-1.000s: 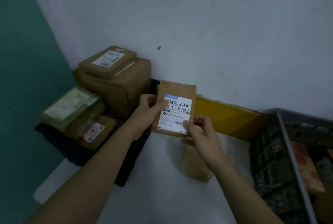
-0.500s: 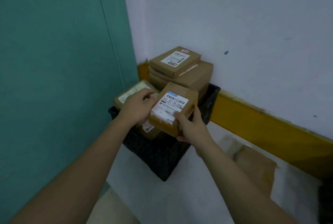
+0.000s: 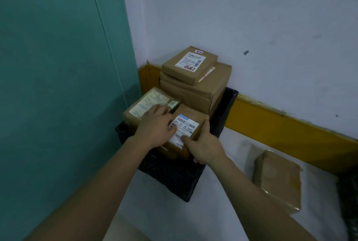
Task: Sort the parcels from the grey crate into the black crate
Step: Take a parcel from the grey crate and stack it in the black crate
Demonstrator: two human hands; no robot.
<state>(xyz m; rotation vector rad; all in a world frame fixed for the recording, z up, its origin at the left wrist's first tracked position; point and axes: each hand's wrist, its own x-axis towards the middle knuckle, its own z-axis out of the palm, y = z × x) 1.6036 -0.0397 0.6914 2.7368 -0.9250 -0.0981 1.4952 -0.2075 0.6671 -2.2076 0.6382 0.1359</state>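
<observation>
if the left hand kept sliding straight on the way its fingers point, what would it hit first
Probably the big brown box at the back of the black crate. The left hand lies on the labelled parcel and the taped parcel, fingers pointing up and right toward it. Depth is hard to judge.

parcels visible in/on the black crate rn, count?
5 showing in the black crate: small top parcel on the large back parcel, taped left parcel, held parcel under both hands, one parcel beneath it. More may be hidden underneath.
</observation>
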